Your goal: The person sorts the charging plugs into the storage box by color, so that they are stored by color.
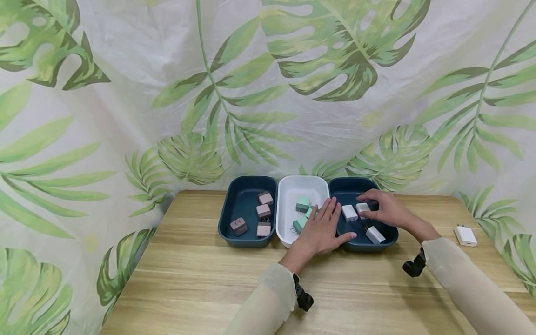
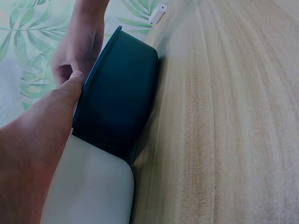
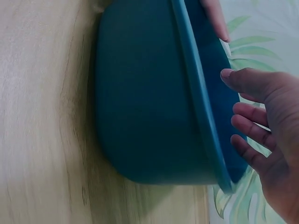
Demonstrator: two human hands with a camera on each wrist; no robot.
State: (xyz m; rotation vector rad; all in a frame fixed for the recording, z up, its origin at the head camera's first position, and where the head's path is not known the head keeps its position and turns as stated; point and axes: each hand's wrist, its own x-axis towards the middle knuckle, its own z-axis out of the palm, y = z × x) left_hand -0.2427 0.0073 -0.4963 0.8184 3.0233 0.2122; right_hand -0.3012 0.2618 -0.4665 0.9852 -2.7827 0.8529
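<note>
My left hand (image 1: 320, 232) lies palm down with fingers straight, across the adjoining rims of the white tray (image 1: 289, 188) and the right dark blue tray (image 1: 364, 248). Green plug chargers (image 1: 303, 204) sit in the white tray, partly covered by that hand. Over the right blue tray, my right hand (image 1: 387, 209) has its thumb and fingers loosely bent around a white plug charger (image 1: 362, 209); whether they touch it is unclear. In the right wrist view, no object shows between those fingers. Two more white chargers (image 1: 349, 212) lie inside this tray.
A second dark blue tray (image 1: 240, 197) at the left holds several pinkish-brown chargers (image 1: 238, 226). One white charger (image 1: 466, 236) lies on the wooden table (image 1: 201, 265) near its right edge. A leaf-patterned curtain (image 1: 251, 116) hangs directly behind the trays.
</note>
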